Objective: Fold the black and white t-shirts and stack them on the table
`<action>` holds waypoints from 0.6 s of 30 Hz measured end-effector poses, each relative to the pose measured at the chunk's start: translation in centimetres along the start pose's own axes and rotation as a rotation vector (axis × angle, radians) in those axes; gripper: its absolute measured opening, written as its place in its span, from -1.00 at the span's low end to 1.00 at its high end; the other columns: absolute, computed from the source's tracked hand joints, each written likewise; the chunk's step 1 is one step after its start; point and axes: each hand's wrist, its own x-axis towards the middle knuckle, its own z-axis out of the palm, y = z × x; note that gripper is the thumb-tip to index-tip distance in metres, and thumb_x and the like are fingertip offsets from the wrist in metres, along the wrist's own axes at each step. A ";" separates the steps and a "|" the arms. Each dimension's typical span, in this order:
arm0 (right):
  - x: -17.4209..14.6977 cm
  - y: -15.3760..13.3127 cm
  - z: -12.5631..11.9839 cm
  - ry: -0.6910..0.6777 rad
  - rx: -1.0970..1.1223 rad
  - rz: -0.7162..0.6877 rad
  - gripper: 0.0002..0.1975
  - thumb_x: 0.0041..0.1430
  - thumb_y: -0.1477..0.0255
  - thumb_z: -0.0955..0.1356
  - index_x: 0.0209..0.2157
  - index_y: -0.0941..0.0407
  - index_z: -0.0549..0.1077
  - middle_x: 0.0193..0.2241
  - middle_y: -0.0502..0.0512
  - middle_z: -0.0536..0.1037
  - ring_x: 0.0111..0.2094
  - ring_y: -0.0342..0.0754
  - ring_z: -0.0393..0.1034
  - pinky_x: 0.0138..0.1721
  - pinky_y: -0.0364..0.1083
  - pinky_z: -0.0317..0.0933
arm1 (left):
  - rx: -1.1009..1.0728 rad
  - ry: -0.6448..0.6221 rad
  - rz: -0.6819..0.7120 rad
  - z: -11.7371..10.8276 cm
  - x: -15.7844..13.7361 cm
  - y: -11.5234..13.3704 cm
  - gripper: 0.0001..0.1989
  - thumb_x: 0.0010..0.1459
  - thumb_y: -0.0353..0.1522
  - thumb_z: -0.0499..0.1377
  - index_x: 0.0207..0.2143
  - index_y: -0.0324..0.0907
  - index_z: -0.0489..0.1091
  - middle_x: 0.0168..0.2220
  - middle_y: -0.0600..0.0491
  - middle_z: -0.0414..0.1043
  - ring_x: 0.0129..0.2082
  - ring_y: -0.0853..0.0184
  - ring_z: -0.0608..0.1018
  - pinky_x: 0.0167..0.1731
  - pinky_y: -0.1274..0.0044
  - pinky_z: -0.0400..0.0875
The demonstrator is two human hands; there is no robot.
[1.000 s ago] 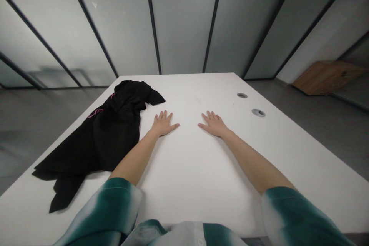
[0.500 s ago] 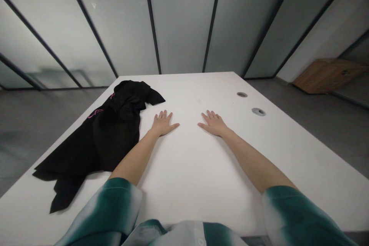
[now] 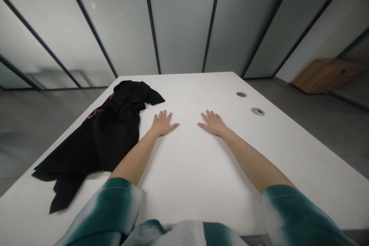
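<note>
Garment (image 3: 115, 138) lies on the table (image 3: 196, 177), left of both hands (image 3: 161, 125); cabinet (image 3: 325, 76) far right.

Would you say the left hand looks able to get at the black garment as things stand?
Probably yes: the left hand lies palm down on the white table beside the black garment, and nothing visible stands between them.

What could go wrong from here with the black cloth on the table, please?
The black cloth lies bunched near the left edge of the table, so a nudge might slide it off. The left forearm is right beside it, so moving could drag it. The left hand and right hand lie flat, so neither steadies the cloth.
</note>
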 end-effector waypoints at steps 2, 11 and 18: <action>0.0 0.1 0.1 0.002 0.006 -0.005 -0.03 0.19 -0.25 -0.07 0.43 0.06 -0.03 0.44 0.20 -0.14 0.43 0.27 -0.28 0.36 0.22 -0.27 | -0.001 -0.001 -0.002 0.0 0.0 0.0 -0.06 0.21 0.22 -0.23 0.44 -0.17 -0.10 0.46 -0.19 -0.27 0.43 -0.08 -0.12 0.33 0.10 -0.18; -0.1 -0.1 -0.1 -0.006 0.003 -0.003 -0.03 0.20 -0.24 -0.07 0.43 0.09 -0.04 0.44 0.23 -0.13 0.43 0.25 -0.27 0.37 0.19 -0.29 | -0.005 0.002 0.000 0.0 0.0 0.0 -0.05 0.20 0.23 -0.24 0.44 -0.18 -0.10 0.46 -0.20 -0.27 0.43 -0.08 -0.12 0.33 0.10 -0.18; -0.1 -0.2 -0.1 0.000 -0.010 0.000 -0.02 0.19 -0.25 -0.07 0.43 0.10 -0.03 0.44 0.25 -0.12 0.43 0.24 -0.27 0.37 0.18 -0.28 | 0.006 0.022 0.006 0.3 0.1 -0.2 -0.06 0.21 0.23 -0.24 0.44 -0.15 -0.10 0.46 -0.17 -0.24 0.43 -0.08 -0.10 0.33 0.10 -0.16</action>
